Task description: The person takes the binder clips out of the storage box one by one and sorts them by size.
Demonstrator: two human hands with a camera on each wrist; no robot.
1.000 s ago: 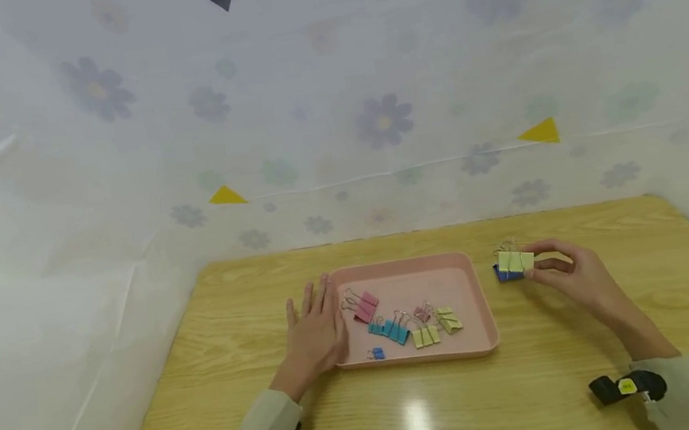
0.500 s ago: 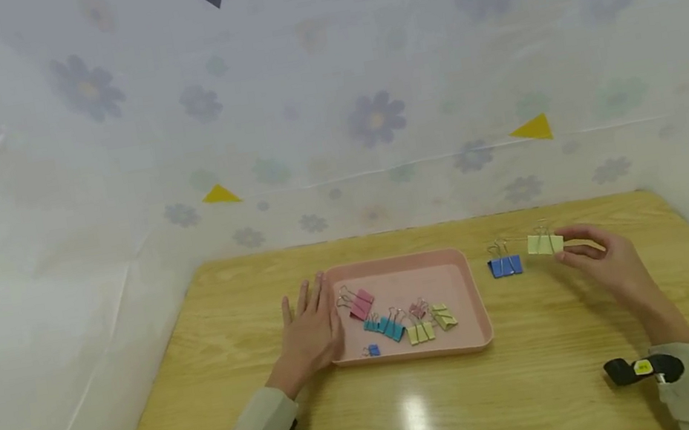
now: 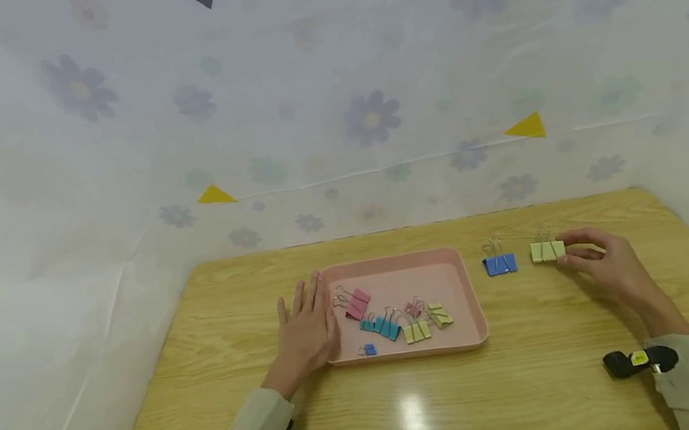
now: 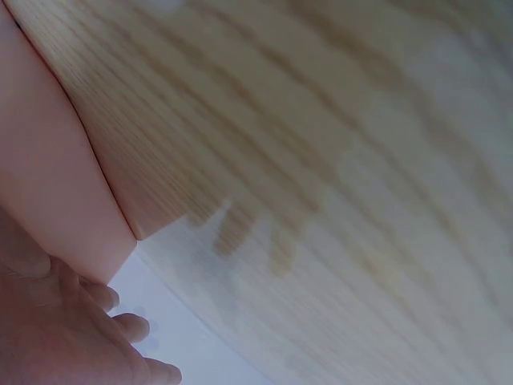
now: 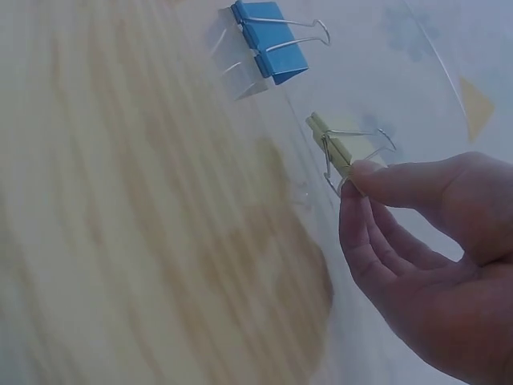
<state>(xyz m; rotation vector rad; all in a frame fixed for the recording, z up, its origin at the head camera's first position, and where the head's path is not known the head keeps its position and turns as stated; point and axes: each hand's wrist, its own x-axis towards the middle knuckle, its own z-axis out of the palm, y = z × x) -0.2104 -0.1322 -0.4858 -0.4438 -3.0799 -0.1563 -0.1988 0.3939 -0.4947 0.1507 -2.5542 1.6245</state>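
Note:
My right hand (image 3: 603, 264) pinches a yellow binder clip (image 3: 547, 251) by its right end, thumb against fingers, close over the table. To its left a blue binder clip (image 3: 500, 265) stands on the wood with its wire handles up; the right wrist view shows this blue clip (image 5: 272, 42) beyond the pinched yellow one (image 5: 341, 146). My left hand (image 3: 305, 334) lies with straight fingers along the left wall of a pink tray (image 3: 476, 299). In the left wrist view, that hand (image 4: 64, 321) touches the tray's outer side (image 4: 56, 160).
Inside the tray lie several binder clips: a large pink one (image 3: 357, 304), a small pink one (image 3: 414, 307), teal ones (image 3: 387, 328), yellow ones (image 3: 416, 331) and a small blue one (image 3: 370, 350). A wooden table (image 3: 351, 424) carries everything; a flowered white sheet (image 3: 305, 138) rises behind it.
My right hand has carried the yellow binder clip rightward, away from in front of the blue one, then lowered it slightly beside it. The left hand stays at the tray; the head view shifts slightly.

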